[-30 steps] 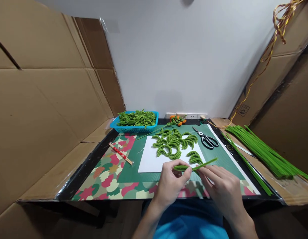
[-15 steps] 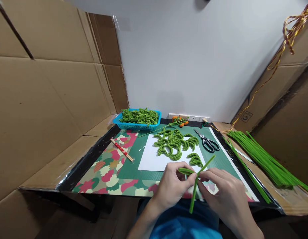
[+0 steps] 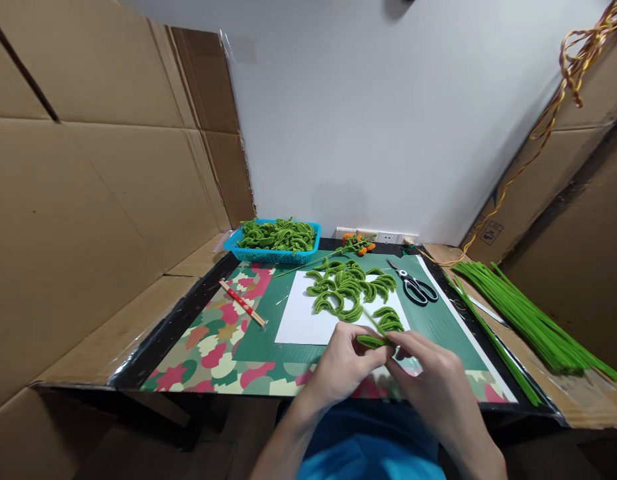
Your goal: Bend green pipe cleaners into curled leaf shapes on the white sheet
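My left hand (image 3: 346,363) is closed on a folded loop of green fuzzy stem (image 3: 371,341) above the table's front edge. Its fingertips touch those of my right hand (image 3: 428,370), which pinches the same green piece at its right end. A straight green end sticks up and to the left from between the fingers. Just beyond the hands, curled green pieces (image 3: 348,287) lie on a white sheet (image 3: 296,320), with a smaller group (image 3: 387,320) close to my fingertips.
A blue basket (image 3: 273,255) of green pieces stands at the back left, with orange flowers (image 3: 358,244) to its right. Black-handled scissors (image 3: 416,288) lie right of the sheet, wrapped chopsticks (image 3: 242,303) left. Long green stems (image 3: 533,320) rest at the right on cardboard.
My right hand has moved slightly left, closer to my left hand. The straight stem that crossed between the hands has turned; its upper end now points up-left, and its lower end no longer shows.
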`<move>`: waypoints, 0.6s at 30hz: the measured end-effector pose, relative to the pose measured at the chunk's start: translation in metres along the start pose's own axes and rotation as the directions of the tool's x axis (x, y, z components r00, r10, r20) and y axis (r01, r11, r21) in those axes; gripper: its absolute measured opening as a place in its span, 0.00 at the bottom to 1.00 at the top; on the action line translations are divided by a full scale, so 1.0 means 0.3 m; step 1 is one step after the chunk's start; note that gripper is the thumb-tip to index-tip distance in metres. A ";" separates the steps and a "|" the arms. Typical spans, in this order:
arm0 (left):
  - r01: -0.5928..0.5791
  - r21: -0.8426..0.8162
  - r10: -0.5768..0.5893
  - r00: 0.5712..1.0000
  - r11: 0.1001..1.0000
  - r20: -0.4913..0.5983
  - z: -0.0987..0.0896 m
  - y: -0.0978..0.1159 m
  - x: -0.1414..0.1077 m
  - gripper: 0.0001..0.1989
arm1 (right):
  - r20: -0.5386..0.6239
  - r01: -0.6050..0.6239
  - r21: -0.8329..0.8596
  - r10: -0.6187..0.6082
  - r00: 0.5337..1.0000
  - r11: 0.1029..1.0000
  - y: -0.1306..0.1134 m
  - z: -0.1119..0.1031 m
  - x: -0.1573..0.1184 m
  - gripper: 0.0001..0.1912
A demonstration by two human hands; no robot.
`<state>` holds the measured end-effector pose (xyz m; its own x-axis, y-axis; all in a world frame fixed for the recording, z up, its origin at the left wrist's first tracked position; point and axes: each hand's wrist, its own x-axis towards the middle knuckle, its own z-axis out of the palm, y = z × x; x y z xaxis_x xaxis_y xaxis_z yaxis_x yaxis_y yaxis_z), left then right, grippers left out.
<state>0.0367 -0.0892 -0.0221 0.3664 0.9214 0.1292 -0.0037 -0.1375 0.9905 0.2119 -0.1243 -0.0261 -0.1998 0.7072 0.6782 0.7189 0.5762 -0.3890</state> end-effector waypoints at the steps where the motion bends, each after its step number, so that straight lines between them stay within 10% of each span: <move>1: -0.004 0.000 0.004 1.000 1.000 -0.018 -0.006 -0.004 0.002 0.12 | -0.032 -0.020 0.056 0.021 0.999 0.998 0.003 -0.005 -0.002 0.08; 18: 0.044 -0.188 -0.045 0.999 0.981 -0.001 -0.003 -0.015 -0.015 0.15 | -0.079 -0.025 0.393 0.061 0.995 0.919 0.006 -0.003 -0.048 0.16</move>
<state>0.0342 -0.0922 -0.0272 0.3653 0.9270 0.0848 -0.1626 -0.0262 0.9864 0.2167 -0.1339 -0.0359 -0.1026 0.7066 0.7001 0.4037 0.6728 -0.6199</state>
